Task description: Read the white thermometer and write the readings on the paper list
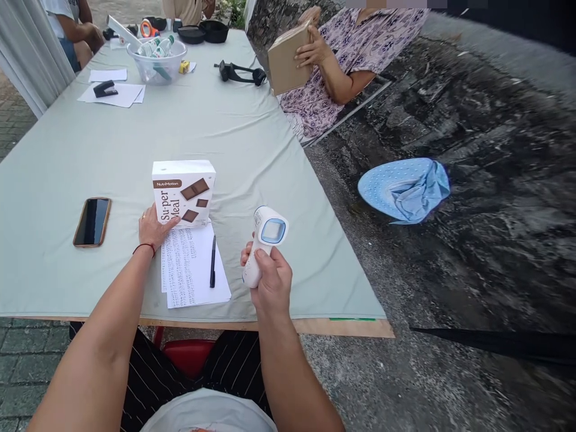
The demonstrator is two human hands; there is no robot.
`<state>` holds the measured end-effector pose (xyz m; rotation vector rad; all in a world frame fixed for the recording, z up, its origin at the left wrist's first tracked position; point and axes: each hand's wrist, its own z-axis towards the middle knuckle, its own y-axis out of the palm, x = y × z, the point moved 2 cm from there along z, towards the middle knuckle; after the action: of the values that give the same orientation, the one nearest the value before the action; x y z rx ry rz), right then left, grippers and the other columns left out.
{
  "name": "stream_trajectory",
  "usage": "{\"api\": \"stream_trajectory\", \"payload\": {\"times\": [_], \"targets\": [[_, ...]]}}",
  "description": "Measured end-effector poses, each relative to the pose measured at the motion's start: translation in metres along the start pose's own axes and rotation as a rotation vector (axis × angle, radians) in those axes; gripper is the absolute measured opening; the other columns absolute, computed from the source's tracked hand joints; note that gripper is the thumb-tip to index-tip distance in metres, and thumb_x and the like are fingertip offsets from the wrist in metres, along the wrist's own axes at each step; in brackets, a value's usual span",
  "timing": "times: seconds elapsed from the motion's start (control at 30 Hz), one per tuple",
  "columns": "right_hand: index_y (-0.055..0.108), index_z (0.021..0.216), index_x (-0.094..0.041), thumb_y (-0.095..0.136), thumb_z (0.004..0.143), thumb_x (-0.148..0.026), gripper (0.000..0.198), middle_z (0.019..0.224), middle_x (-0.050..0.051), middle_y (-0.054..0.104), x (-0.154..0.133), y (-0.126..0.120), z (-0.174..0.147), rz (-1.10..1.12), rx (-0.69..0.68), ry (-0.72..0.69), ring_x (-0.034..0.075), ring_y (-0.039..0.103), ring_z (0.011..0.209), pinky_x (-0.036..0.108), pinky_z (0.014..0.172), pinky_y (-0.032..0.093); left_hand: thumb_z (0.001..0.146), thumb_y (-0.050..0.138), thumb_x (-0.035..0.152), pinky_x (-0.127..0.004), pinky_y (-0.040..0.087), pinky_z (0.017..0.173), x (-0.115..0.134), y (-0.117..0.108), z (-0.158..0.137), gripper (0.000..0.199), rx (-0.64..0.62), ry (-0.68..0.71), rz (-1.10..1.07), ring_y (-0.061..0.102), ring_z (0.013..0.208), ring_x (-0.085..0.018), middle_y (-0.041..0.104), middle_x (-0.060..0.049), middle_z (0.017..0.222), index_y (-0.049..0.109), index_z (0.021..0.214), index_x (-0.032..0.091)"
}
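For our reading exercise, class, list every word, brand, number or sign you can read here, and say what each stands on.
"NutriMotion": brown band on the white carton.
"Su-per Meal": sideways, same carton's front.
Too small to read: lines on the paper sheets, markings on the handheld infrared thermometer, labels on the bottles in the plastic basket.
No numbers are legible.

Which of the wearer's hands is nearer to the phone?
Left. The left hand touches the white box, right of the phone; the right hand, gripping the white handheld device, is farther right, past the papers.
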<state>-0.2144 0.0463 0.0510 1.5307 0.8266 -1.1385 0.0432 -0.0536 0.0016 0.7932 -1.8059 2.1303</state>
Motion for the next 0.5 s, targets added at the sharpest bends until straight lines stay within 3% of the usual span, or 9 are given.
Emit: {"api": "stream_trajectory", "payload": {"times": [0.23, 0.37, 0.5], "targets": [[0.06, 0.083, -0.018, 0.069, 0.069, -0.049, 0.035, 0.075, 0.001, 0.057, 0.022, -0.016, 0.016, -0.095, 0.03, 0.033, 0.015, 0.05, 0.068, 0.029, 0.065, 0.042, 0.082, 0.061, 0.058, -0.046, 0.041, 0.099, -0.002, 0.001, 0.001, 0.054, 0.008, 0.01, 0.01, 0.055, 0.112, -0.031, 0.061, -0.01, 0.11, 0.053, 0.124, 0.025], [0.066, 0.103, -0.019, 0.071, 0.064, -0.043, 0.046, 0.098, 0.006, 0.062, 0.045, -0.037, 0.039, -0.608, 0.062, 0.047, 0.023, 0.056, 0.089, 0.034, 0.077, 0.044, 0.081, 0.061, 0.06, -0.045, 0.042, 0.096, -0.004, 0.002, 0.002, 0.054, 0.008, 0.036, -0.005, 0.056, 0.108, -0.031, 0.062, -0.008, 0.106, 0.054, 0.124, 0.026], [0.064, 0.117, -0.022, 0.066, 0.073, -0.037, 0.047, 0.109, 0.009, 0.061, 0.06, -0.053, 0.052, -1.164, 0.065, 0.067, 0.025, 0.056, 0.094, 0.034, 0.076, 0.042, 0.081, 0.062, 0.06, -0.045, 0.042, 0.096, -0.004, 0.002, 0.002, 0.055, 0.004, 0.034, -0.009, 0.057, 0.108, -0.031, 0.062, -0.009, 0.106, 0.054, 0.123, 0.026]]}}
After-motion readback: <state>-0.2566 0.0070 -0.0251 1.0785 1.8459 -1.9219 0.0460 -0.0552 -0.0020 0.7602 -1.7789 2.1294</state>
